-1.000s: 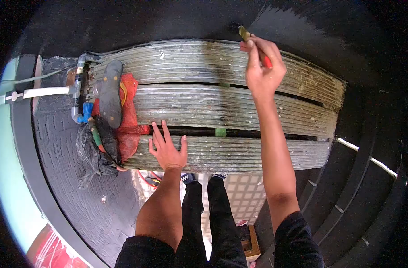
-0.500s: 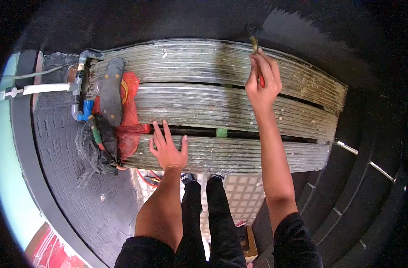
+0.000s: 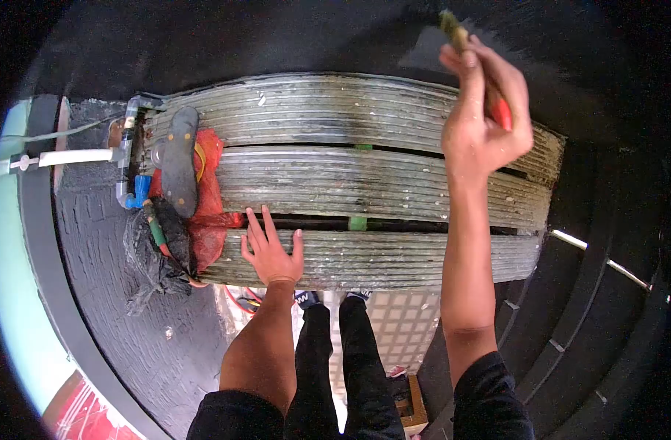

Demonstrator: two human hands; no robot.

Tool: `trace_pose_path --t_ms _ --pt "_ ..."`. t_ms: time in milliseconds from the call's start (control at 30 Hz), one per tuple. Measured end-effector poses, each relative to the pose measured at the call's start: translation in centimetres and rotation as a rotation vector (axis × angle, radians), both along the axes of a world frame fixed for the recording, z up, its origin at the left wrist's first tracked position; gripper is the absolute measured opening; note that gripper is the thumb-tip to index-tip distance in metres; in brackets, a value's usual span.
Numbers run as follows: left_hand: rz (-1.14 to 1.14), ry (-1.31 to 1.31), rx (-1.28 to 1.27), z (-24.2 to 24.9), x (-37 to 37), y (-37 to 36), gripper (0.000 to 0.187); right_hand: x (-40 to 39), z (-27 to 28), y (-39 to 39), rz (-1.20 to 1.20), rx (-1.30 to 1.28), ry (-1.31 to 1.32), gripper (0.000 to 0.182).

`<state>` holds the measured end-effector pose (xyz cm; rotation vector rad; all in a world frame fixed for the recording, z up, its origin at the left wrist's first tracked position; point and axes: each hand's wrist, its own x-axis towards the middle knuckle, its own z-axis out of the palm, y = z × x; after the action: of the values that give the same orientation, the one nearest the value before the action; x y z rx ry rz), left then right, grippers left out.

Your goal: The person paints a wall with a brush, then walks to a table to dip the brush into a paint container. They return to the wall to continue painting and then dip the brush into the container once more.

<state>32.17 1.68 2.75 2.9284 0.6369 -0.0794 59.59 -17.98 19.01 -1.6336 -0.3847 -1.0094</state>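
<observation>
My right hand (image 3: 489, 121) grips a paintbrush (image 3: 454, 31) with a red handle, held up in front of the dark wall (image 3: 276, 44). Its bristles point up and left, beside a lighter grey patch (image 3: 427, 50) on that wall. Resting palm down with fingers spread, my left hand (image 3: 273, 257) lies on the front board of a weathered bench of ribbed boards (image 3: 298, 176). Left of it are a crumpled red plastic bag (image 3: 209, 238) and a dark grey sole-shaped piece (image 3: 180, 161) with tan dots.
Grey pipework (image 3: 125, 158) with a blue fitting (image 3: 141, 188) and a white hose (image 3: 75, 157) runs along the left. A black plastic bag (image 3: 155, 249) sits by the bench's left end. Below the bench shows a tiled floor (image 3: 394, 323); dark ledges (image 3: 570, 323) rise at right.
My right hand has moved right and up with the paintbrush, away from the bench's back edge. The view has shifted slightly; my left hand stays on the front board.
</observation>
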Motion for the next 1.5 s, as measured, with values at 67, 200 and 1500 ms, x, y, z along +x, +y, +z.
trace_pose_path --t_ms 67,200,1500 --pt "-0.002 -0.027 -0.003 -0.1 -0.1 0.0 0.084 -0.3 1.6 -0.3 0.028 -0.149 -0.021 0.014" --pt "0.001 -0.017 -0.014 0.0 -0.2 0.0 0.084 -0.6 3.3 0.1 0.051 -0.003 -0.139 0.013" --pt "-0.004 -0.009 -0.011 -0.1 -0.2 0.1 0.085 -1.3 -6.4 0.3 0.039 0.100 0.204 0.015"
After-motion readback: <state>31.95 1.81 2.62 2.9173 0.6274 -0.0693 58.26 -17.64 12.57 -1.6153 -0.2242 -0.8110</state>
